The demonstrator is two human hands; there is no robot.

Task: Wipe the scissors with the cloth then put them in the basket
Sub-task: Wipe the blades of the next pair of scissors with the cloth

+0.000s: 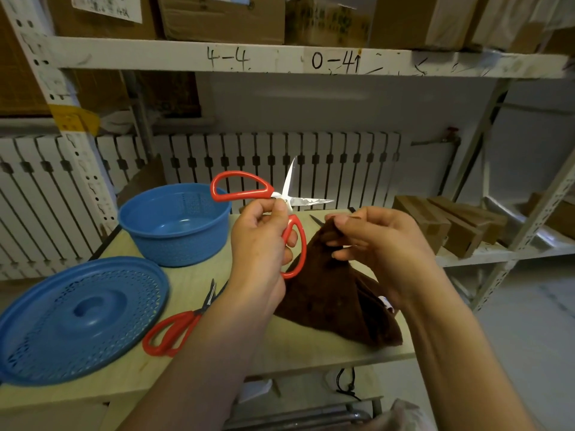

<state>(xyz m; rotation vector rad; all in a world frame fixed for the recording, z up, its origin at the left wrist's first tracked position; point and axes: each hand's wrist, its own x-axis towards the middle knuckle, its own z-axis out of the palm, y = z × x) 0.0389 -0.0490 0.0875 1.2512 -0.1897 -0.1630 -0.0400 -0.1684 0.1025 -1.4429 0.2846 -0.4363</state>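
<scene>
— Table [311, 346]: pale wood top, holding a round blue plastic lid [77, 318] with perforated mesh and a domed centre, and behind it the deep blue basket [174, 225], its wall perforated too.

— And the cloth?

— Dark brown cloth [336, 303], soft, draped in a peak from the right hand [373, 237], whose fingers pinch its top fold.

— Where are the scissors?

— Red-handled scissors [280, 213] are lifted above the table, just beside the cloth. Left hand [261, 244] grips the lower plastic loop, thumb near the pivot. Shiny steel blades spread wide open.

— Anything smaller?

— Second scissors [180, 325], red-handled with dark blades, lying flat beside the lid.
</scene>
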